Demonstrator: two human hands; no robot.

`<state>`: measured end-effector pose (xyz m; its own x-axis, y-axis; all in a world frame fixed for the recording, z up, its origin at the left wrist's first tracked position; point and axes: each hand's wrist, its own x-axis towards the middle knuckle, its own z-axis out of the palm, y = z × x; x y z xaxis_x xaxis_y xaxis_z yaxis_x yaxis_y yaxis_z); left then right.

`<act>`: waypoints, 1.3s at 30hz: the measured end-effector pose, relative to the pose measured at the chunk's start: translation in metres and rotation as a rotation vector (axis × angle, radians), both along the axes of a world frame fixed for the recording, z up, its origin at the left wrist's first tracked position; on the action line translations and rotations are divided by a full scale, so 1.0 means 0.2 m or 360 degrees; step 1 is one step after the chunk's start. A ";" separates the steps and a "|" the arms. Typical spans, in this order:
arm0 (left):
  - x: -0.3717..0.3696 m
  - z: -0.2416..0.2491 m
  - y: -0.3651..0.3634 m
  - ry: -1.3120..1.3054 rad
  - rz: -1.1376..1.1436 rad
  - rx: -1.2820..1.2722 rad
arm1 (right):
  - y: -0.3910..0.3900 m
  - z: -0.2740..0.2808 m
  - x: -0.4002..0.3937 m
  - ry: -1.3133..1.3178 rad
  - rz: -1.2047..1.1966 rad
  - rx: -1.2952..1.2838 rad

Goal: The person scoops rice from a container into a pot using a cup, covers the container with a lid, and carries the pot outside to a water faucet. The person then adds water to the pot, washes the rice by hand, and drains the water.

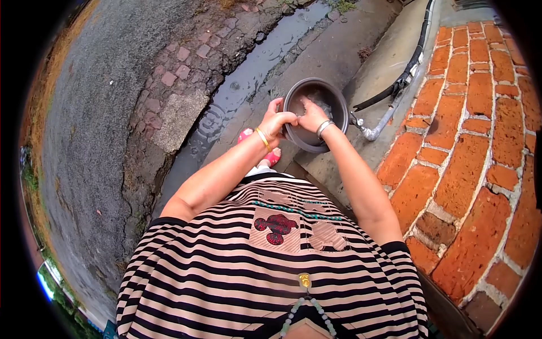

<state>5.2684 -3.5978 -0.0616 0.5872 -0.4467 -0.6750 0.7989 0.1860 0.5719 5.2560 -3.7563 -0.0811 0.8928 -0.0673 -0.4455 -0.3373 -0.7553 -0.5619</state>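
A round dark pot with water inside is held in front of my body, above the wet ground. My left hand, with a yellow band at the wrist, grips the pot's left rim, thumb over the edge. Inside the pot, my right hand reaches over the water near the left wall, a silver bangle on its wrist. Its fingers are bent and partly under or behind the rim's shadow, so what they hold, if anything, is hidden. Just right of the pot is a metal tap.
A brick wall rises on the right. A grey pipe and a black hose run along its base. Left of the pot lies a water-filled gutter, then broken paving and a road. Pink shoes show below.
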 end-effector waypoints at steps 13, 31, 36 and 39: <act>-0.02 0.01 0.03 -0.0017 -0.0042 -0.0052 | 0.04 0.09 0.01 -0.0056 0.0069 0.0428; -0.01 0.05 0.08 0.0009 0.0088 -0.0035 | 0.01 0.08 0.01 0.0266 0.0278 -0.0416; -0.04 -0.01 0.09 0.0039 0.0124 -0.0045 | 0.16 0.12 -0.02 0.0494 0.0371 0.0228; -0.05 0.03 0.12 0.0020 0.0128 -0.0051 | 0.13 0.03 -0.03 0.0494 0.0287 0.0760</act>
